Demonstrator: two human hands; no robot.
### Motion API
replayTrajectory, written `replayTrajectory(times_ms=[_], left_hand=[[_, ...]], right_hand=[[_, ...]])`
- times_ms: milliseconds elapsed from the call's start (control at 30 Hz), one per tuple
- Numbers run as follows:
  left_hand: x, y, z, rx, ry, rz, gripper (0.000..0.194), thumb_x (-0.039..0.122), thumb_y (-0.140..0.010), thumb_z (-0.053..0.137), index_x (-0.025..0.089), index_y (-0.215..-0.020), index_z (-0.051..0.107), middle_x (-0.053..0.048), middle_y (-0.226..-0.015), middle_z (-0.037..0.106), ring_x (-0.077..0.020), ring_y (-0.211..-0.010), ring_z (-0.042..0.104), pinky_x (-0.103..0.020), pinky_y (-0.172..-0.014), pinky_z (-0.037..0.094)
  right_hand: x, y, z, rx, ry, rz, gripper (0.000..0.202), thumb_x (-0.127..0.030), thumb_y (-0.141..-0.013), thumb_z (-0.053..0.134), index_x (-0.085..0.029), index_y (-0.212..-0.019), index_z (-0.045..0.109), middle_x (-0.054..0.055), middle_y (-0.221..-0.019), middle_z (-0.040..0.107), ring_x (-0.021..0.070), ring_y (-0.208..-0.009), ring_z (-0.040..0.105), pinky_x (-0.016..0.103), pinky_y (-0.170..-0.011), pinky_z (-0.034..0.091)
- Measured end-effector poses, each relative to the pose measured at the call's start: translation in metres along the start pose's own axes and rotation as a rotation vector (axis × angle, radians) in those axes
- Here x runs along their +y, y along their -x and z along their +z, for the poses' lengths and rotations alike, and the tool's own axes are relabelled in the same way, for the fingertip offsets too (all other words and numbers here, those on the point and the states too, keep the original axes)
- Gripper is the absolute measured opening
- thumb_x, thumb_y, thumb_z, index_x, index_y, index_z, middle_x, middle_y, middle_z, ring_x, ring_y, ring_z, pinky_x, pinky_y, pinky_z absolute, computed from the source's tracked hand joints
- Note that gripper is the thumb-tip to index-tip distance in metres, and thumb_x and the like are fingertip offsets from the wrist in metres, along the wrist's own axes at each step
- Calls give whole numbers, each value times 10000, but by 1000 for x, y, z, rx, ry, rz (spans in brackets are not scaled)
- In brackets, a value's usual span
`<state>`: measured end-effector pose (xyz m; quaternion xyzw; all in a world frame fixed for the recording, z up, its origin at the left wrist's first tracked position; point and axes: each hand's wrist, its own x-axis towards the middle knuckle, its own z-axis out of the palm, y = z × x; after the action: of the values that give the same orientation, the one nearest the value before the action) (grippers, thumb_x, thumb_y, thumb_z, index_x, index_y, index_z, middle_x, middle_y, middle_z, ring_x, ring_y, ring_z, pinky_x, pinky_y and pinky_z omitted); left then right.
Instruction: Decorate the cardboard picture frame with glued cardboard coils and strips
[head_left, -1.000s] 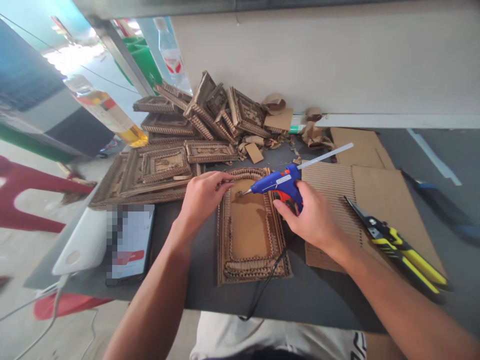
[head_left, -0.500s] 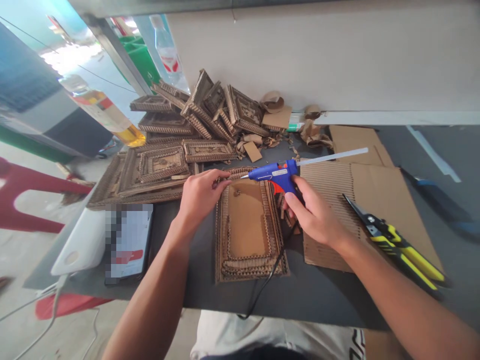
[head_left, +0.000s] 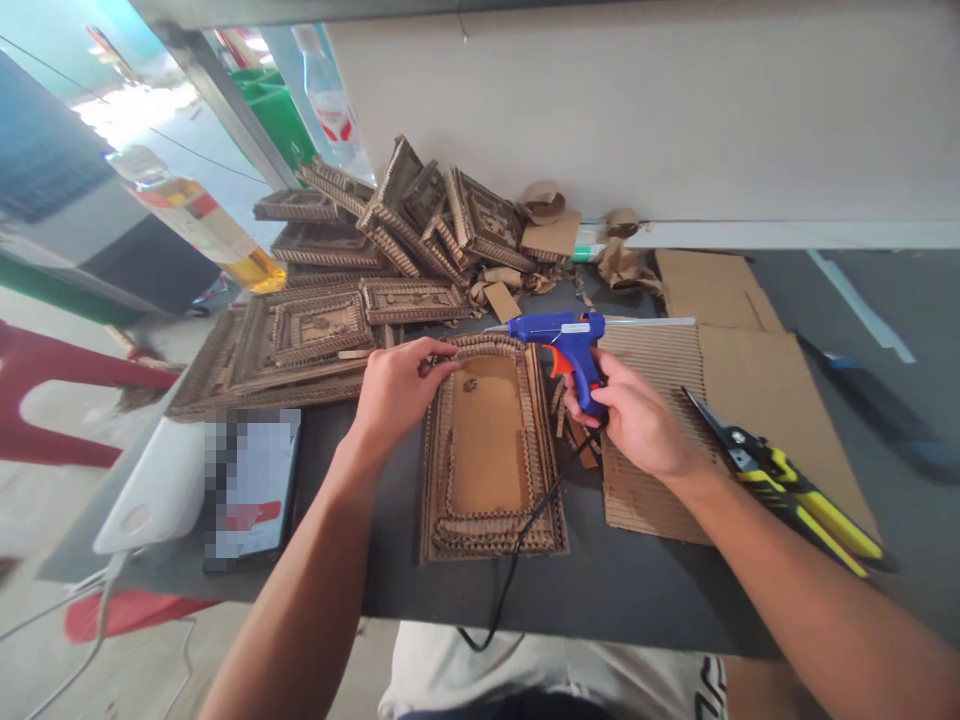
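"While the right hand wraps round the blue glue gun, what does the left hand do?"

"Its thumb and fingers nearly meet by the far left corner of the cardboard frame; I cannot tell whether they pinch anything."

"And the gun?"

"Near the frame's far end."

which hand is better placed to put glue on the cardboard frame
Probably the right hand: it grips the blue glue gun, whose nozzle is near the far end of the cardboard frame. The left hand is by the frame's far left corner; whether it pinches anything is unclear.
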<state>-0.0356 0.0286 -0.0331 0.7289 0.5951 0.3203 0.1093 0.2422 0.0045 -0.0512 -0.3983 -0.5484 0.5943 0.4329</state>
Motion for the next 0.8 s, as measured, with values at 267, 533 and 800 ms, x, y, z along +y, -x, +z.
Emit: replayTrajectory(times_ms=[267,533,800], left_hand=[[13,0,0,-65,418,-151,196,300,-772,792,189,-934,790,-48,-874,795,-158,-737,701,-272,-685,547],[16,0,-1,-197,905,-260,247,266,-737,840,151,-924,727,-99,-973,793,-92,-598,631,-189,-468,454],[21,4,-1,-341,970,-263,233,259,-754,844,140,-920,731,-96,-937,785,-95,-589,651,-192,-501,531]], right_hand=[[-3,1,1,80,3,-37,187,-321,-919,445,-213,-1053,517,11,-837,574,142,-629,506,273,-506,392],[-10,7,5,406,494,-234,306,-488,-878,651,-222,-1000,566,-15,-761,589,132,-606,511,273,-561,443],[-13,11,10,520,742,-239,405,-542,-730,787,-230,-858,563,-56,-583,576,124,-475,520,250,-481,427]])
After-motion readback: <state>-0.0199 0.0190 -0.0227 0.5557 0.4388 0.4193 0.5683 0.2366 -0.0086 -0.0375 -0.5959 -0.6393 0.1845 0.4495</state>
